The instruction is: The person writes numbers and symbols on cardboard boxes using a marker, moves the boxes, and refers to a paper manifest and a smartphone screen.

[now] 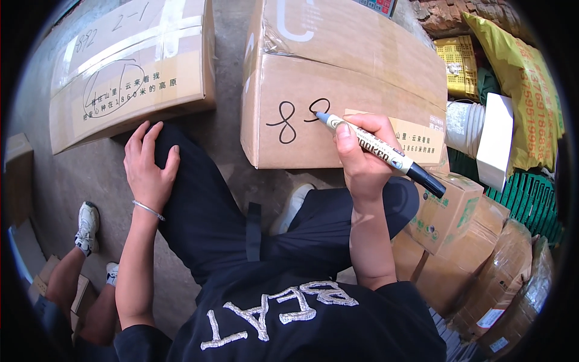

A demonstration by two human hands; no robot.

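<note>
My right hand [368, 151] grips a permanent marker [380, 147] with a pale barrel, its dark cap pushed onto the rear end. The marker's tip touches the side of a large taped cardboard box [298, 79]. Black handwritten strokes [287, 122] stand on that side, and the second figure ends at the tip. With fingers apart, my left hand [151, 160] rests on my left knee and holds nothing. Just beyond its fingertips is another taped cardboard box [190, 68], which bears print and handwriting.
A person's legs and white sneakers [87, 226] are at the left. Stacked cartons [452, 212] stand by my right knee. Beyond them are a green plastic crate [529, 203], a white bucket [466, 124], a yellow basket [457, 65] and a yellow sack [520, 90].
</note>
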